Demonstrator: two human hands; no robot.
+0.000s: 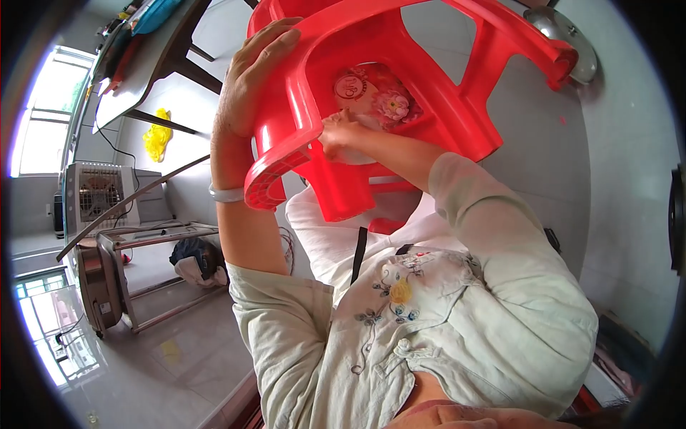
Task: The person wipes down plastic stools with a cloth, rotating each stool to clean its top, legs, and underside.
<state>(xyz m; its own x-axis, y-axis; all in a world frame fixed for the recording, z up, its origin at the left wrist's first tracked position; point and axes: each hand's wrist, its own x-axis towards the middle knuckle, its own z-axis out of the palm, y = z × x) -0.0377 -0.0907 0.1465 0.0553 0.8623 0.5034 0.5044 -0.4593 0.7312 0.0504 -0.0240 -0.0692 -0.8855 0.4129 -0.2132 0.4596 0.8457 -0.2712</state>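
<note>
A red plastic chair [471, 121] lies tipped over across my lap, its legs and armrest pointing up and to the right. My left hand [246, 79] lies flat along the chair's outer left side, fingers stretched toward the top. Near the middle, my right hand [339, 136] is closed at the inner edge of the chair; whatever its fingers hold is hidden. Just beyond it, a printed panel with a pink flower [394, 105] shows on the red plastic. A bangle [227, 194] circles my left wrist.
At the upper left stands a table [146, 79], with a yellow bag [156, 136] on the floor below. A heater [96, 193] and a metal-framed stool [121, 286] are at the left. A metal lid [564, 36] lies at the upper right, near the wall.
</note>
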